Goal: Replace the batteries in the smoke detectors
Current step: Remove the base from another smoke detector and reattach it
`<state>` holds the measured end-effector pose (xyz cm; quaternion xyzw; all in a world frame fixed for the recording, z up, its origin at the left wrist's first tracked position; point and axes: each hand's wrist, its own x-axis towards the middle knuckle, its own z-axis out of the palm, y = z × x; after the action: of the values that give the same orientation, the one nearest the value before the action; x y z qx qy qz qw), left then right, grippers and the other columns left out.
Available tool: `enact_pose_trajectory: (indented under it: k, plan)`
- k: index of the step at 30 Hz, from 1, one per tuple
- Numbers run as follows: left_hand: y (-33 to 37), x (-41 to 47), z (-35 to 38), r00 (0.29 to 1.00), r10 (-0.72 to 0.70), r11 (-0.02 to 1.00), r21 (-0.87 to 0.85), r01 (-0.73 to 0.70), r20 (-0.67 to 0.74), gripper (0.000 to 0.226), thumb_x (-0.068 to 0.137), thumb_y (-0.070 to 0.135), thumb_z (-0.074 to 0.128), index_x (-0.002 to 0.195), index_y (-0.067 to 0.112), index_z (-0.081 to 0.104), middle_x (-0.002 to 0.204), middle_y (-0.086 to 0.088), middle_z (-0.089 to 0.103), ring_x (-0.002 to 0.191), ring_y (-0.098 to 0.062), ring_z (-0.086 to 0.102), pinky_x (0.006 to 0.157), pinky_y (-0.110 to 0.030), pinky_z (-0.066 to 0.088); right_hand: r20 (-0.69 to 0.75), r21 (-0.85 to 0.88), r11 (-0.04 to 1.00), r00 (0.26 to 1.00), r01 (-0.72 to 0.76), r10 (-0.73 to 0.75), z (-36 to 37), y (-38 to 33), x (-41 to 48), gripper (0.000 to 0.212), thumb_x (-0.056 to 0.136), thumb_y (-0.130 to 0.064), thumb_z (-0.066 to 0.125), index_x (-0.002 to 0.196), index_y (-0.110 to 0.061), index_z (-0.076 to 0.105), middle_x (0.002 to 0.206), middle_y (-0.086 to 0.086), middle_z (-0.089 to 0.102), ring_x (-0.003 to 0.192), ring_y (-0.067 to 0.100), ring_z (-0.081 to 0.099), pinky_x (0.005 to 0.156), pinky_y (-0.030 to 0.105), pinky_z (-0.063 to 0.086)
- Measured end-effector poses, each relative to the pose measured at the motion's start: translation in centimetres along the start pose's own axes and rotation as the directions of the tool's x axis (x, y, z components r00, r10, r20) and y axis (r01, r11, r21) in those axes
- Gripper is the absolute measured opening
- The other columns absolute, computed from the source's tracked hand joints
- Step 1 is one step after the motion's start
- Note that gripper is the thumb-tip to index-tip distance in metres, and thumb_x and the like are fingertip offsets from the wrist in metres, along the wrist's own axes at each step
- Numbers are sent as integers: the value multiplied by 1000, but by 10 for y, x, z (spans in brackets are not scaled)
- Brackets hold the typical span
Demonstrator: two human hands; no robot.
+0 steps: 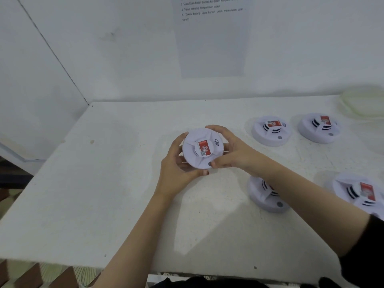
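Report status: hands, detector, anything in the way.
Left hand and right hand both grip one detector by its rim, sticker side up. Four other detectors on table at right, one under right forearm.

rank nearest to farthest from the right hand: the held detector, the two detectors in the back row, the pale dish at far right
1. held detector, gripped by the right hand
2. back-row left detector, just right of that hand
3. back-row right detector, farther right
4. pale dish, far right corner
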<state>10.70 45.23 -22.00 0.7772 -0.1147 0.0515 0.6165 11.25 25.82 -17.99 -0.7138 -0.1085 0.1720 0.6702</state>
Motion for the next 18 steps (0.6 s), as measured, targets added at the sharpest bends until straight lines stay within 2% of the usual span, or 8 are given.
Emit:
enact_pose_trajectory:
  k: [4,7,11,15,18]
  plan:
    - [0,0,1,1000,7,1000,9,-7,15,91,61,4,90,139,20,45,127,5,63,112,-10,63,86,-34,57,3,-23,1000,1000,-1,1,1,0,0,79,74,14,65,128,-38,40,121,12,58,99,16,61,75,31,55]
    - [-1,0,1,1000,19,1000,15,-19,23,92,61,12,90,140,18,44,132,3,60,118,-12,60,94,-40,55,7,-22,1000,1000,-8,8,1,0,0,78,69,6,67,126,-40,40,121,11,58,99,16,61,74,30,55]
    - [0,0,1,1000,15,1000,17,-15,23,90,60,12,91,138,24,46,131,7,60,120,-8,58,97,-33,52,12,-16,1000,1000,-16,16,1,1,0,78,73,11,66,127,-38,39,124,14,56,104,22,60,80,37,56]
    - [-2,1,0,999,15,1000,16,-15,39,95,58,18,92,141,20,44,133,4,59,121,-12,58,96,-39,53,6,-26,999,999,-31,32,1,0,-1,77,75,13,65,126,-39,39,122,16,57,101,24,62,84,41,56]
    - [-2,1,1,999,19,999,27,-20,37,94,58,20,90,140,18,45,133,7,59,121,-6,57,96,-28,52,-5,-36,999,999,-36,36,2,-1,-1,77,75,13,64,126,-39,39,121,16,58,98,22,62,84,41,56]
